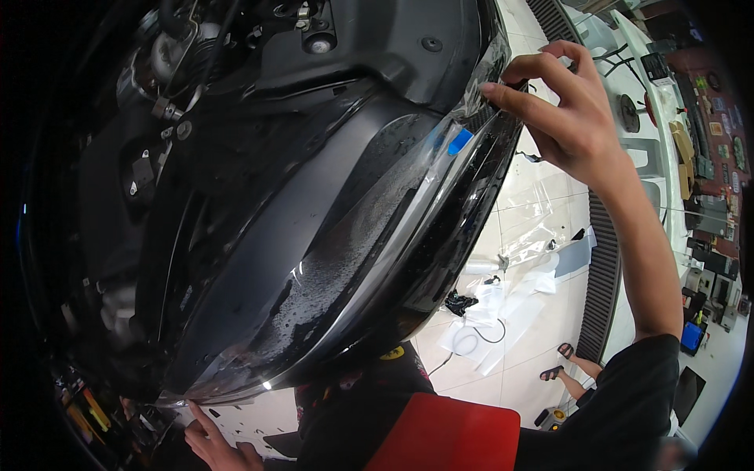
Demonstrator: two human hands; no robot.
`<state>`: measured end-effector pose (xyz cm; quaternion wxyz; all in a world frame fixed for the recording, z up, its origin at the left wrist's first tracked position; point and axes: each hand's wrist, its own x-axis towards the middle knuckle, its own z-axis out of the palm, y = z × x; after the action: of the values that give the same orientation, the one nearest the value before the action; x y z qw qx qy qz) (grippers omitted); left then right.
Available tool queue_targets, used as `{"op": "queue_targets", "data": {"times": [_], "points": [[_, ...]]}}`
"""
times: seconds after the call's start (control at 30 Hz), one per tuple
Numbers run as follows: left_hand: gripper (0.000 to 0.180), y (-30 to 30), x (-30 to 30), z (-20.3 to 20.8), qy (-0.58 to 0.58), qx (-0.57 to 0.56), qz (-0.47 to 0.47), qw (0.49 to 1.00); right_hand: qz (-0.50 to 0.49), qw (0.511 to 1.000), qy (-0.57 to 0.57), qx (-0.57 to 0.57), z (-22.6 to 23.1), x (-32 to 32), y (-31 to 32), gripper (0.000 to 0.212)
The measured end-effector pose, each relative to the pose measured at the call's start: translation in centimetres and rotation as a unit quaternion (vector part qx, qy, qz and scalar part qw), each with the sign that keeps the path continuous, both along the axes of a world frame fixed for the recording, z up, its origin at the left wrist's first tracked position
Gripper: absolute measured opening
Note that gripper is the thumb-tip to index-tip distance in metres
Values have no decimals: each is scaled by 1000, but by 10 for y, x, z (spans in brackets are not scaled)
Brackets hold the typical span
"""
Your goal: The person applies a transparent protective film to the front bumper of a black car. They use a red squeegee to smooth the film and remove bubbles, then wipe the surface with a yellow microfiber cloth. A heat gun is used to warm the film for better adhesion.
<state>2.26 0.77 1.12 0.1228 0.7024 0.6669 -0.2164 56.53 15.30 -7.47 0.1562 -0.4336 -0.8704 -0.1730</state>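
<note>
A clear, wet film [338,251] lies over the long headlight [314,180] of a dark car, with droplets and bubbles along it. Near the headlight's upper end, the thumb and index finger of my right hand [561,114] pinch the crumpled edge of this film. A small blue tab [460,141] sits just below that grip. At the lower left, my left hand [216,443] reaches up with its index finger stretched out, the tip touching the film's lower corner. The rest of its fingers are partly cut off by the frame's edge.
Black bodywork [416,290] curves along the headlight, beside the exposed engine bay [314,47]. White sheets [503,314] and clear film scraps lie on the tiled floor. A person's sandalled feet [552,373] and a cluttered workbench [679,157] show at right. A red panel [448,432] is against my body.
</note>
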Motion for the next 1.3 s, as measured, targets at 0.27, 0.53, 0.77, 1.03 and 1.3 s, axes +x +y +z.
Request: {"op": "queue_targets", "data": {"times": [0.27,0.53,0.77,1.03,1.3], "points": [[103,-1,-3,0,1,4,-2,1000,-9,1000,-26,1,8,10,7,50],[102,-2,-12,-4,-10,18,-35,999,-43,997,-58,-4,16,23,6,50],[104,-1,-7,0,-8,11,-13,1000,-49,994,-102,6,33,16,0,54],[106,-2,-9,-1,-8,10,-7,1000,-33,989,-142,24,53,12,5,60],[35,16,-1,46,-176,100,-48,978,-60,992,-108,22,55,5,-8,49]]}}
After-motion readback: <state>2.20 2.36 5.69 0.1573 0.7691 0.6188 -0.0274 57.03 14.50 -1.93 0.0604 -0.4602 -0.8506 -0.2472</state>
